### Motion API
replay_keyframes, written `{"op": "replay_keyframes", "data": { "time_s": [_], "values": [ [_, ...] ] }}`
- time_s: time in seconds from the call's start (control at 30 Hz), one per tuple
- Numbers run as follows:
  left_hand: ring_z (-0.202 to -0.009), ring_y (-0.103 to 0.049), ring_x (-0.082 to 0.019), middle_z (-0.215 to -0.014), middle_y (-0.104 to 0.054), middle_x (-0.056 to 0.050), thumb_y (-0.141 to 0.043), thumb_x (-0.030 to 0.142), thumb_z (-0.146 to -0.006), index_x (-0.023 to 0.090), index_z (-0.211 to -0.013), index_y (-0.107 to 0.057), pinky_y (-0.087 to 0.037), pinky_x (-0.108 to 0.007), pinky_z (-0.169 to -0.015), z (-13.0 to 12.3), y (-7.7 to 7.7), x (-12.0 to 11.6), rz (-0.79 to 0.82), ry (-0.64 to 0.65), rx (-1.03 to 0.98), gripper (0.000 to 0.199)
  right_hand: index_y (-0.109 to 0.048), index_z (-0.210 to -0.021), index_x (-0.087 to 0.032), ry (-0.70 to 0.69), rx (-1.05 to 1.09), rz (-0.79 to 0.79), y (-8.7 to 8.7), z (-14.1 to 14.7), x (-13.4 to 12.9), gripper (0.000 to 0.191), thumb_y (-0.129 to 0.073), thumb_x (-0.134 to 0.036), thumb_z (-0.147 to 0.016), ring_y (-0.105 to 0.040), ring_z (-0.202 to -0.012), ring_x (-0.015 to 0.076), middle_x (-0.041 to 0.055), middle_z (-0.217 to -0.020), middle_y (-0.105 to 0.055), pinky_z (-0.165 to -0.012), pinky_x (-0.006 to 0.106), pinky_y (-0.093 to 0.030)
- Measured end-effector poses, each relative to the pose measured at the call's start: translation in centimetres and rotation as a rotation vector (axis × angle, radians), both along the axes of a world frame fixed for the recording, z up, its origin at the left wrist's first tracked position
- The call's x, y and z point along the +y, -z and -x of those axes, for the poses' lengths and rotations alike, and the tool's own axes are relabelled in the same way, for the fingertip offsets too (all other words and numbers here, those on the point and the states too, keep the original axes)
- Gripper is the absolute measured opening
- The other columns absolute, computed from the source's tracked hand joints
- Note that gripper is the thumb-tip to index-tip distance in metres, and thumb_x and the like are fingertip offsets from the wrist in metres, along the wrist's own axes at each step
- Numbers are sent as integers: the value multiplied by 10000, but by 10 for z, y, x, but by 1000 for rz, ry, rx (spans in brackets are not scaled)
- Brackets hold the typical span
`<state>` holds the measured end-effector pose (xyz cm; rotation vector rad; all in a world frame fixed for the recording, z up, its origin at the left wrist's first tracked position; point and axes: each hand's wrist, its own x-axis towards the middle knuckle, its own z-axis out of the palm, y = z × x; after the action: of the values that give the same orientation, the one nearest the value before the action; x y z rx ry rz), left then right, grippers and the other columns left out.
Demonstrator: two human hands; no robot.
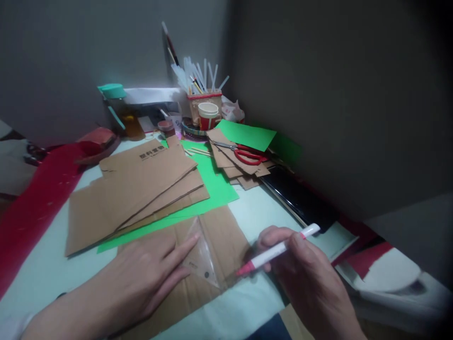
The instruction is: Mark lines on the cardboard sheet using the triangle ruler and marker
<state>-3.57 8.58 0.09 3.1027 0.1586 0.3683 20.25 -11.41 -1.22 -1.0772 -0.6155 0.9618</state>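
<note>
My left hand [155,269] lies with its fingers stretched out over a clear set square [203,257], pressing it onto a brown cardboard piece [226,231]. The set square's long edge faces right. Held between the thumb and fingers of my right hand [300,264] is a white marker [272,252] with a pinkish-red tip end. That end points left and down, over the right part of the cardboard; whether it touches the surface I cannot tell. Part of the cardboard is hidden under my left hand and forearm.
Stacked cardboard sheets [141,179] lie on green paper [215,179] at the left. Red-handled scissors [247,155] rest on cardboard scraps [226,163]. Behind stand a teal-lidded bottle [130,123], a paper cup [208,118] and a holder of straws [193,106]. A black tablet-like object [300,198] lies right.
</note>
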Motion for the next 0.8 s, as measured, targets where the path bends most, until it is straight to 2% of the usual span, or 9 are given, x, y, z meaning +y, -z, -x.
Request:
{"op": "replay_keyframes", "data": {
  "time_s": [0.1,0.27,0.43,0.57,0.8],
  "values": [
    [-735,-776,-262,-954,-778,-73,-313,375,-1198,169,-1552,-571,-609,-375,-580,3,0,-1,-55,18,59,484,-880,-986,-271,-11,29,3,3,-4,0,373,-672,-574,-1054,-684,-739,169,42,-848,-748,-713,255,-597],
    [-817,-779,-271,-1048,-782,-68,-368,370,-1194,221,-1651,-438,-602,-392,-651,11,4,-1,-7,-45,125,486,-876,-961,-246,-13,34,17,6,-7,1,398,-672,-575,-1051,-671,-726,181,58,-836,-751,-687,266,-589],
    [-864,-752,-233,-1083,-758,-67,-409,361,-1190,230,-1664,-442,-543,-335,-691,13,3,5,51,17,122,493,-877,-935,-239,0,24,14,5,-7,1,386,-699,-564,-1040,-667,-709,175,60,-829,-749,-670,256,-594],
    [-754,-668,-222,-951,-676,-29,-392,374,-1194,283,-1694,-416,-466,-333,-638,15,4,12,85,26,113,509,-886,-895,-257,37,40,6,2,-6,2,373,-737,-579,-1014,-649,-674,136,40,-816,-738,-675,217,-606],
    [-801,-656,-245,-975,-661,-38,-413,343,-1189,247,-1705,-368,-475,-365,-664,12,4,7,99,41,133,527,-892,-871,-246,92,43,19,-3,-2,4,326,-805,-547,-962,-654,-676,138,46,-822,-731,-639,205,-611]
  ]
}}
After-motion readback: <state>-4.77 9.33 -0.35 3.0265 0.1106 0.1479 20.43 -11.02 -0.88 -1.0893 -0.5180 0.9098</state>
